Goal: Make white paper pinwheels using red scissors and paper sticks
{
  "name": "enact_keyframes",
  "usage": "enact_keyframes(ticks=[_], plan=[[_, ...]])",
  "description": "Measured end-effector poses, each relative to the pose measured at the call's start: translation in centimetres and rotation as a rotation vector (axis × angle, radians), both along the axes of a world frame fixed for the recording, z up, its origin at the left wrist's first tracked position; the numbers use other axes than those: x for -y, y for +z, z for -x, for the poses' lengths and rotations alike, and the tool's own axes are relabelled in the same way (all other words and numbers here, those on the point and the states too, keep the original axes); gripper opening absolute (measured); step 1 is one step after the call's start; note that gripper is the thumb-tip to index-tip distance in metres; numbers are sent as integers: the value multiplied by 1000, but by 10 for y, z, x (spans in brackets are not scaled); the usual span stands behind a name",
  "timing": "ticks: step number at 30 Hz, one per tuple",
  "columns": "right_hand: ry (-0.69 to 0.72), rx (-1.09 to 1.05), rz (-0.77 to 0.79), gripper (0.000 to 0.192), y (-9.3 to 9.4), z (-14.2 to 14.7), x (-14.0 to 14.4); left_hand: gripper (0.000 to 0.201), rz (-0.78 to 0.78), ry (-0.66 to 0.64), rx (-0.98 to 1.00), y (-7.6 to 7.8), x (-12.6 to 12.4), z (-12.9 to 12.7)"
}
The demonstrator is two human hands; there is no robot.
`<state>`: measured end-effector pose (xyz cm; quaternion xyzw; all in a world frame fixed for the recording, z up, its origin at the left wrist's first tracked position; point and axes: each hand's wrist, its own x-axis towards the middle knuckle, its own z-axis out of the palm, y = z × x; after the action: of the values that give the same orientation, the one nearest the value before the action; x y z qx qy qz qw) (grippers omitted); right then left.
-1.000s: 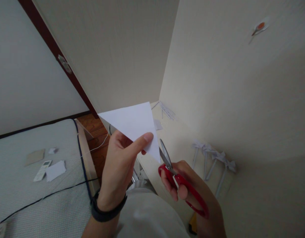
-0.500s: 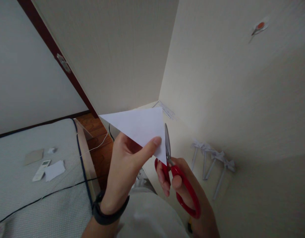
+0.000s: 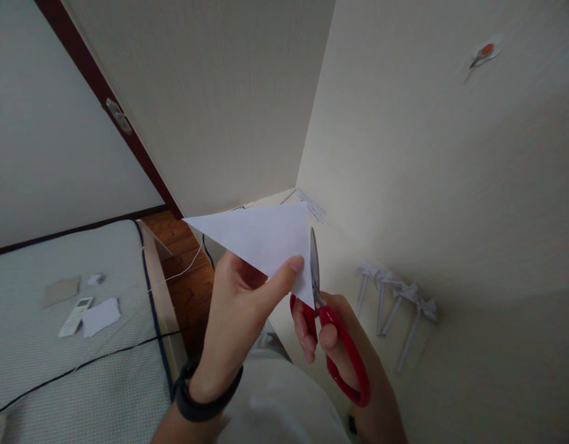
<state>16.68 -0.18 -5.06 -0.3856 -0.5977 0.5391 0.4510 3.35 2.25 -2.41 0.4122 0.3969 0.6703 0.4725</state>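
Observation:
A white triangular piece of folded paper (image 3: 261,234) is pinched in my left hand (image 3: 240,308), thumb on top near its right edge. The paper's long point reaches out to the left. My right hand (image 3: 342,345) grips red-handled scissors (image 3: 346,351), fingers through the loops. Their metal blades stand up alongside the paper's right edge, close to its lower corner. I cannot tell whether the blades touch the paper. The fingers of my left hand under the sheet are hidden.
Paper pinwheel-like shapes on sticks (image 3: 399,296) lie right of my hands, and thin white strips (image 3: 312,206) lie in the back corner. On the mattress (image 3: 127,382) at left are a remote control (image 3: 76,316), white paper (image 3: 100,317) and a grey-brown piece (image 3: 62,291). A black cable (image 3: 99,357) crosses it.
The paper and my left hand have shifted very slightly to the right. The scissors have barely moved; their handles look a touch closer together.

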Motion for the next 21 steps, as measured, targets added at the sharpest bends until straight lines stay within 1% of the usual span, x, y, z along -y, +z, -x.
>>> enact_keyframes(ticks=[2,7,13,21], plan=[[8,3,11,67,-1,0,0,18,8,3,2,1,0,0],[77,-47,46,67,-2,2,-2,19,13,8,5,1,1,-1],[83,-77,127,65,0,4,2,22,31,27,19,1,1,-3],[112,-71,118,64,-3,3,-1,16,24,7,16,1,1,-2]])
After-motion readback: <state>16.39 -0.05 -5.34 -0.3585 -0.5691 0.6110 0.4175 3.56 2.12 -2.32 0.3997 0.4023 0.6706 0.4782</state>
